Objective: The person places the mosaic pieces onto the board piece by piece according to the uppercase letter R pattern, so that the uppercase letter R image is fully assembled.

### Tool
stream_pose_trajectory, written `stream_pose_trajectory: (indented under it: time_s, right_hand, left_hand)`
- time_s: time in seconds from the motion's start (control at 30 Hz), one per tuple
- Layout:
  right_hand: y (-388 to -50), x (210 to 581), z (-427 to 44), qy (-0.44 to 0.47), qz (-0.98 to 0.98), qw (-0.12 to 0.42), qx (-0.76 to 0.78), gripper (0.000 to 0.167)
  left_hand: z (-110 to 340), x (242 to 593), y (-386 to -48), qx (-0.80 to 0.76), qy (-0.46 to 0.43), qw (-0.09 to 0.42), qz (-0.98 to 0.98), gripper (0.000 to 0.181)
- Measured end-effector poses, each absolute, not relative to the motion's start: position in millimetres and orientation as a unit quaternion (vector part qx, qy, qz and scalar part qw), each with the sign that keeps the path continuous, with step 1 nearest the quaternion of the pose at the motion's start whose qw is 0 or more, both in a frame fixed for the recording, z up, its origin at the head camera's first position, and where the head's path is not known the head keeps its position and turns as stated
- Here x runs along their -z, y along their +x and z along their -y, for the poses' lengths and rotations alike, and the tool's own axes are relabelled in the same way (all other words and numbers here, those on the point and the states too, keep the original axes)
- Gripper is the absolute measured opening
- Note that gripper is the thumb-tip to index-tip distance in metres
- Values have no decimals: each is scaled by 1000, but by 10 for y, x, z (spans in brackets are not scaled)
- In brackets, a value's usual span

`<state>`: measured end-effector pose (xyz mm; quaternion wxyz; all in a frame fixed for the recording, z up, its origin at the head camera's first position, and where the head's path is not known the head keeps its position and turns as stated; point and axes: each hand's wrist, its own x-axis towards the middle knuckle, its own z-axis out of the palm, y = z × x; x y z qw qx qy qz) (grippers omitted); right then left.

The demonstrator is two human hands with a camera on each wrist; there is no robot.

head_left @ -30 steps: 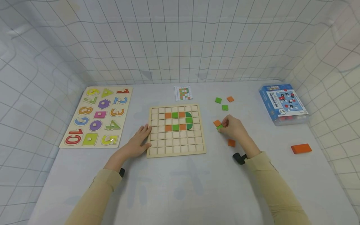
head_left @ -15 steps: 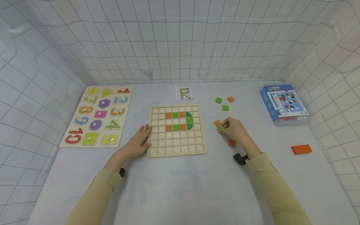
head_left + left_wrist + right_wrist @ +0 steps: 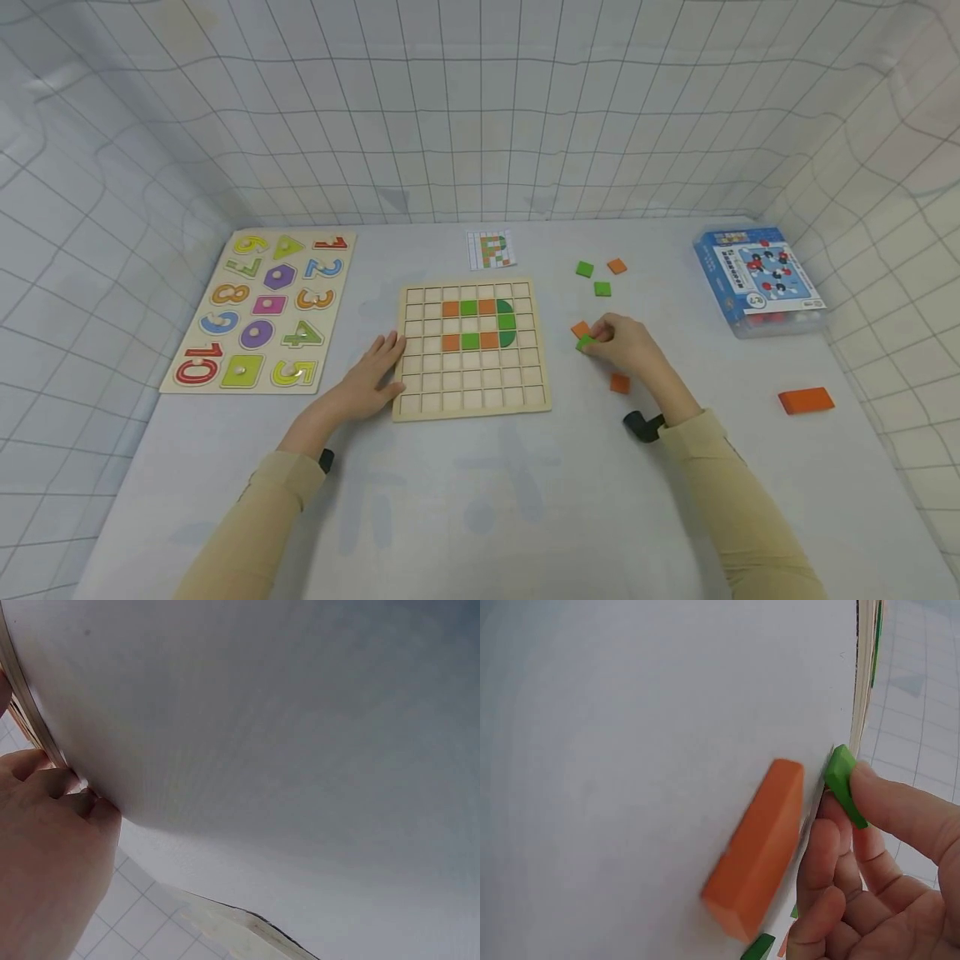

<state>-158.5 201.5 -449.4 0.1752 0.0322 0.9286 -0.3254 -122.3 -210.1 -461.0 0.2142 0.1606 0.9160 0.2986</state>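
Observation:
In the head view my right hand (image 3: 628,346) pinches a green square tile (image 3: 586,342) between thumb and fingers, low over the table. The right wrist view shows the thumb on the face of this green tile (image 3: 842,784), with the other fingers curled behind. An orange tile (image 3: 581,330) lies right beside it, and another orange tile (image 3: 620,383) is nearer the wrist. My left hand (image 3: 367,379) rests against the left edge of a wooden grid board (image 3: 472,404), fingers extended. Orange and green squares plus dark green curved pieces sit in the board's upper cells.
Two green tiles (image 3: 602,288) and an orange tile (image 3: 617,266) lie farther back. A pattern card (image 3: 491,250) lies behind the board. At left is a number puzzle (image 3: 258,312); at right stand a blue boxed set (image 3: 759,279) and an orange block (image 3: 806,400).
The right hand stays almost in place over the tiles, its grip on the green tile shifting only slightly. The left hand has not moved.

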Motion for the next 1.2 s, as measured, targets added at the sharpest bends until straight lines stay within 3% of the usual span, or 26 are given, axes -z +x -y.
stream_pose_trajectory:
  time_s: [0.33,0.77,1.2]
  right_hand:
    - [-1691,4430,-1829,7,-908,173,383,26]
    - [-2002,4312,-1233,-45,-884,150,440,24]
    - [-2161,4323,-637,-90,-875,181,440,19]
  left_hand:
    - [2093,4606,-1217,-298,160,212,-917,72]
    - [2095,4615,-1220,-298,164,208,-917,72]
    - [2104,4646,-1236,-301,166,207,-916,72]
